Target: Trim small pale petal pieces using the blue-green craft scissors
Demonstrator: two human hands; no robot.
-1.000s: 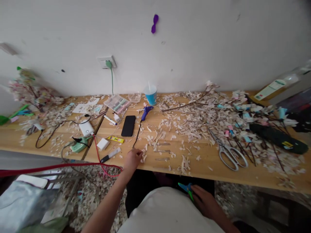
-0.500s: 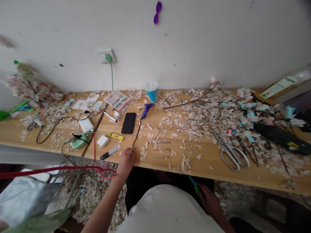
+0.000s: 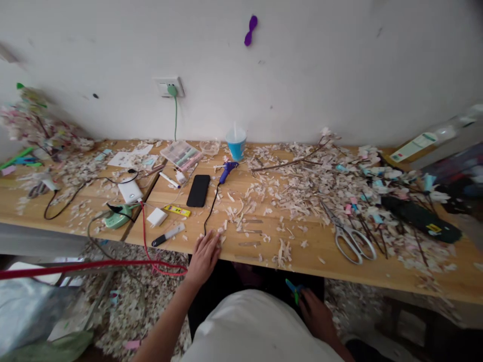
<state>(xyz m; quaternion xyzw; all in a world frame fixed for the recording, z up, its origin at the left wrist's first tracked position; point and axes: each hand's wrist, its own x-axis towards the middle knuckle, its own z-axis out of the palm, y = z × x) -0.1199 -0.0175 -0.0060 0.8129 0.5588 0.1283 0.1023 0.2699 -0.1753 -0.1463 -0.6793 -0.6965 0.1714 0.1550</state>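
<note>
At the near edge of the long wooden workbench (image 3: 339, 271), the left hand (image 3: 204, 255) lies palm down with fingers spread, its fingertips among pale paper scraps (image 3: 222, 234) and just beside the thin black cord (image 3: 210, 211) that runs away from it to the purple glue gun (image 3: 226, 171). Beyond that hand lies a flat black phone (image 3: 198, 190); to its left, a black-and-white marker (image 3: 168, 235). The right hand (image 3: 315, 314) sits below the bench edge, near the lap, curled around small green-and-blue scissors (image 3: 292, 289), whose tip alone shows. Well to the right of both hands rest large steel scissors (image 3: 349, 234). Judging by this, the step in hand seems to be gathering scraps at the edge; the next move would call for pinching a piece from the litter without snagging the cord.
</note>
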